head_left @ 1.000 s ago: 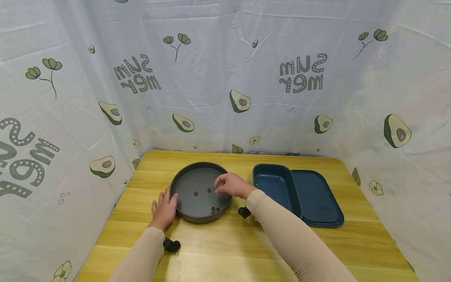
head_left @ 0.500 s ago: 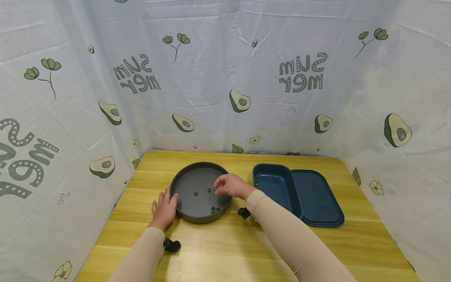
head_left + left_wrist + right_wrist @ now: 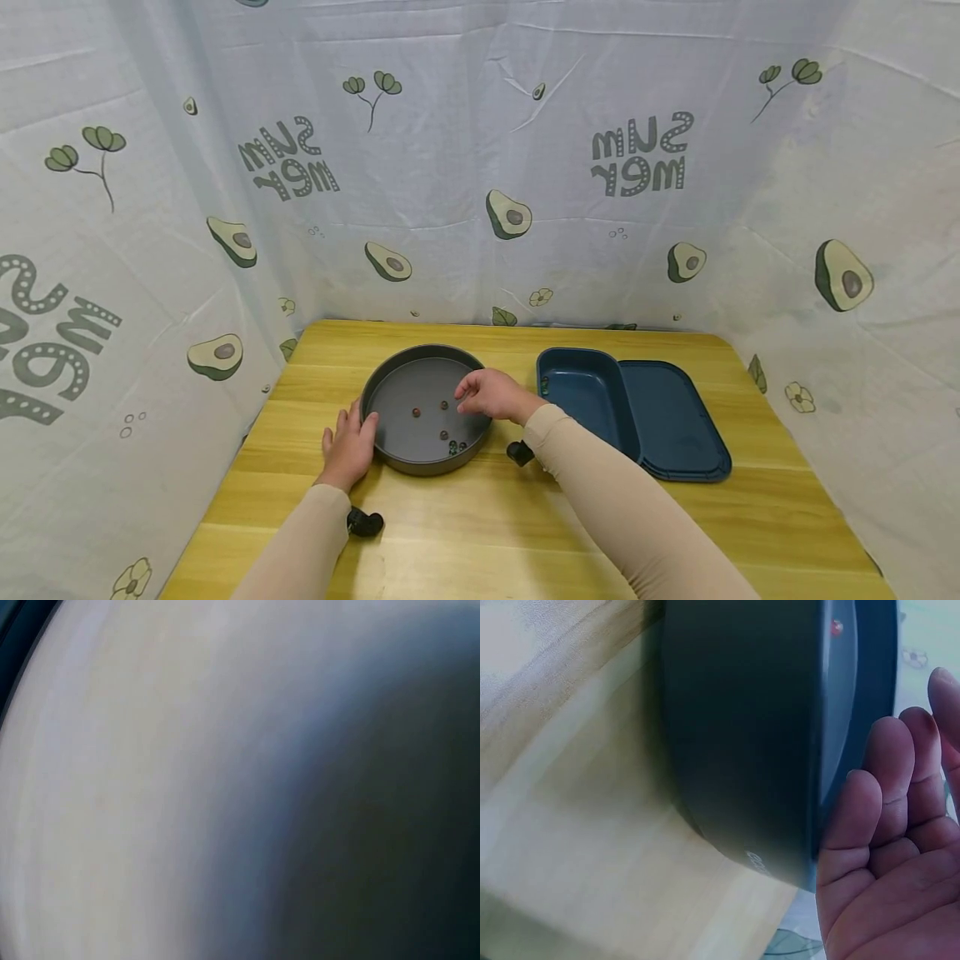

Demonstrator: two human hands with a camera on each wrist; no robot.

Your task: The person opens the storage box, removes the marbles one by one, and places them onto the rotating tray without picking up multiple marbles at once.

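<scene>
A round dark grey pan (image 3: 408, 457) stands on the table, with several small marbles inside. One marble (image 3: 416, 412) is near its middle, another marble (image 3: 444, 405) lies left of my right fingertips, and a marble (image 3: 444, 435) sits just behind a cluster of marbles (image 3: 453, 447) near the front rim. My left hand (image 3: 350, 446) rests against the pan's left side, its fingers fairly straight. My right hand (image 3: 491, 393) is over the right rim, fingers loosely bent and nothing visible between them. In the right wrist view, a red marble (image 3: 836, 628) shows past the rim. The left wrist view is blurred.
A dark blue rectangular box (image 3: 585, 392) stands right of the pan, with small greenish marbles (image 3: 544, 385) at its left wall. Its flat blue lid (image 3: 671, 417) lies against its right side. A printed curtain (image 3: 465, 167) surrounds the wooden table (image 3: 450, 533).
The marble that was by my right fingertips is no longer there, and a marble now lies closer to the front cluster. Both hands stay almost still.
</scene>
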